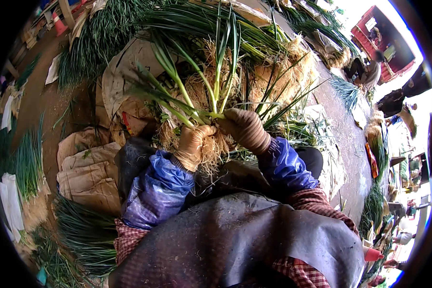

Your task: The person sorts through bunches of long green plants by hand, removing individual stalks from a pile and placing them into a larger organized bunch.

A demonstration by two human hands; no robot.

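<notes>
A small bunch of green onions fans out ahead of me, leaves up and pale stringy roots hanging down. My left hand, in a tan work glove, is closed round the bunch just above its roots. Against it, my right hand, in a browner glove, has its fingers curled at the base of the stems; the fingertips are hidden, and it seems to grip part of the same bunch. Just beyond lies a big heap of green onions with its tangled root ends toward me.
Folded brown paper sacks lie at my left, beside more green onions. A dark apron covers my lap. Leaf scraps litter the ground at right. Farther off are a crouching person, a red truck bed and an orange cone.
</notes>
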